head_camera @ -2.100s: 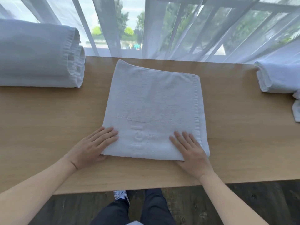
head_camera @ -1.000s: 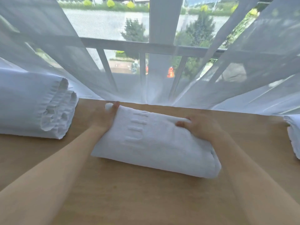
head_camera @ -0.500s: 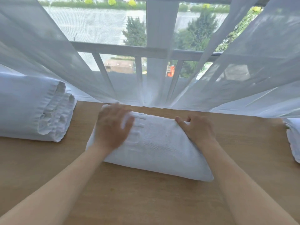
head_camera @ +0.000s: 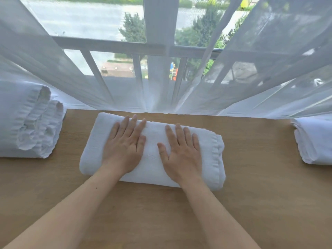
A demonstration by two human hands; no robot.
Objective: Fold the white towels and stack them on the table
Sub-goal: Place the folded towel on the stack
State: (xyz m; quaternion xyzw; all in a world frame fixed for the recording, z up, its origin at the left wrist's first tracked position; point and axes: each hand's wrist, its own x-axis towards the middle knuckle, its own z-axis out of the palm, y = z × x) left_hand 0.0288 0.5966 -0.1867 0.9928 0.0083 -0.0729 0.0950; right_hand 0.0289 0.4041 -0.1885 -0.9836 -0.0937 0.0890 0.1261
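Two flat, unclenched hands, left hand [head_camera: 124, 146] and right hand [head_camera: 181, 150], press the folded towel [head_camera: 152, 153], long axis nine-to-three on the bench [head_camera: 251, 177], stack [head_camera: 27, 123] at nine o'clock, left hand nearer.

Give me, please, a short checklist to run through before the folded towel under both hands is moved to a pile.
1. Towel folded into a compact block: ok.
2. Left hand flat on the towel, fingers straight: ok.
3. Right hand flat on it as well: ok.
4. Grip for lifting: not ok, neither hand curls round an edge.
5. Pile on the left lies apart from the towel, bare table between them: ok.
6. Layers at the towel's right end line up evenly: cannot tell.
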